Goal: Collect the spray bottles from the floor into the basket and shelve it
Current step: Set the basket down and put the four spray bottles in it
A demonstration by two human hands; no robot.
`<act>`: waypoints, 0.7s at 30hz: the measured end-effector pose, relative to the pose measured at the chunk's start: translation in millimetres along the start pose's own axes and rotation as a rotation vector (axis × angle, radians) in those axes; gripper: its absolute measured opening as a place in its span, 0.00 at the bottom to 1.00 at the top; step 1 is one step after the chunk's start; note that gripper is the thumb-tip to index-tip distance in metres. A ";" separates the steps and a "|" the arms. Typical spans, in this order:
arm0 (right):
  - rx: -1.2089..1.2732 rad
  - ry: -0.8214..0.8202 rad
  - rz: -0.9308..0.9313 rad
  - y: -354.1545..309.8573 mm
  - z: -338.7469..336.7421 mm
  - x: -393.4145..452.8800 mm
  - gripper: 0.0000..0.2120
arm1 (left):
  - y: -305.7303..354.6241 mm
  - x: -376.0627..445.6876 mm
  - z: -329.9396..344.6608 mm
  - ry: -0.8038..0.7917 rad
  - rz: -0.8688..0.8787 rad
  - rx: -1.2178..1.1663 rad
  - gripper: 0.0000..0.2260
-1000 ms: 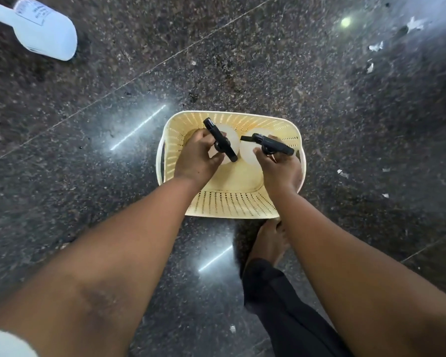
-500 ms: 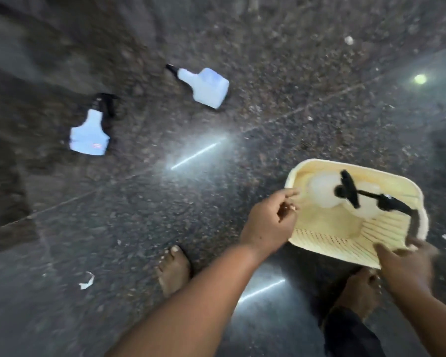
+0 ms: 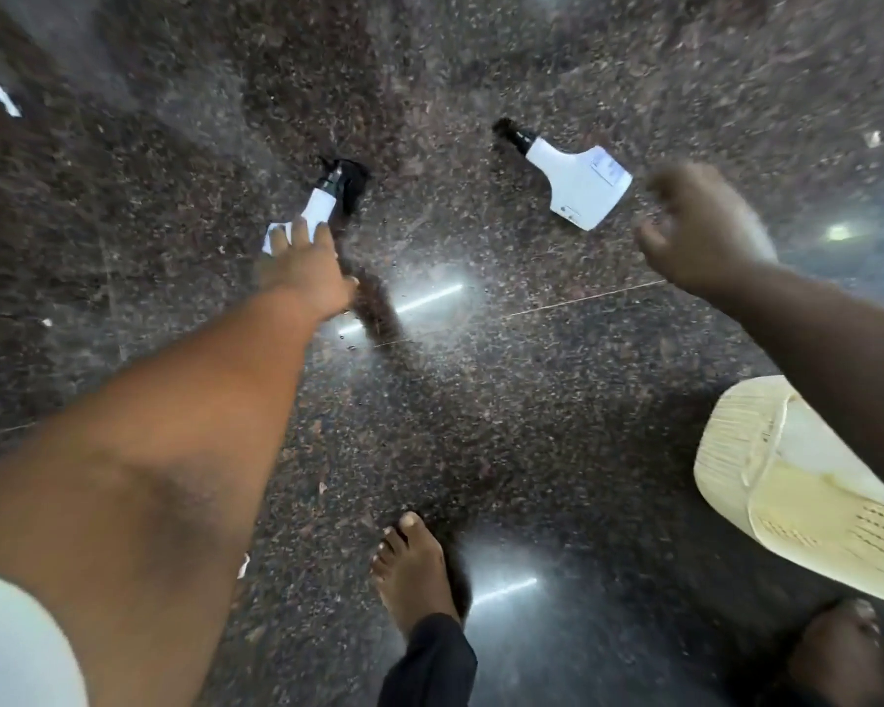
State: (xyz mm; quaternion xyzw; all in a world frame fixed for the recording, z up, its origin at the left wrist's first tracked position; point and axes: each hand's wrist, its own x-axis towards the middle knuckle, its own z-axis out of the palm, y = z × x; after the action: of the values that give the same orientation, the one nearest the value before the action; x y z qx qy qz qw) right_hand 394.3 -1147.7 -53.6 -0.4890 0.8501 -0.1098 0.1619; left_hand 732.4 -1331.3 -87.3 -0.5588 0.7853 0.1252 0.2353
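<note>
The left hand (image 3: 304, 267) is stretched out flat over the left spray bottle (image 3: 313, 211), its fingertips (image 3: 297, 233) already lying on the white body, the grip spread wide and not yet closed around anything. That bottle lies on its side with its long axis running away from the hand, black trigger head at the far end, so the body is the near part and the likely place to take hold. The right spray bottle (image 3: 580, 181) also lies flat, neck and black cap pointing up and to the left, broad base toward the right hand (image 3: 700, 232). That hand hangs just beside the base, fingers loosely curled and holding nothing; it is blurred, so whether it touches cannot be told. Each bottle sits nearer to the hand on its own side. The floor (image 3: 481, 426) is dark polished speckled stone with bright reflections, likely slick under a bottle. The cream basket (image 3: 736, 451) stands at the right edge, well apart from both bottles, beside a bare foot (image 3: 414, 568).
</note>
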 end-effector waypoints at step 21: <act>-0.766 -0.377 -0.008 -79.7 132.0 96.6 0.25 | 2.7 75.6 44.0 0.033 -0.008 0.042 0.24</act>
State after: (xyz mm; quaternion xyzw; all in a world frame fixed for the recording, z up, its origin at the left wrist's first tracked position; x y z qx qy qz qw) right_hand 462.9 -1274.8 -164.3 -0.5285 0.7831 0.3049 0.1208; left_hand 720.0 -1372.0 -163.8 -0.5591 0.7891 0.0987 0.2345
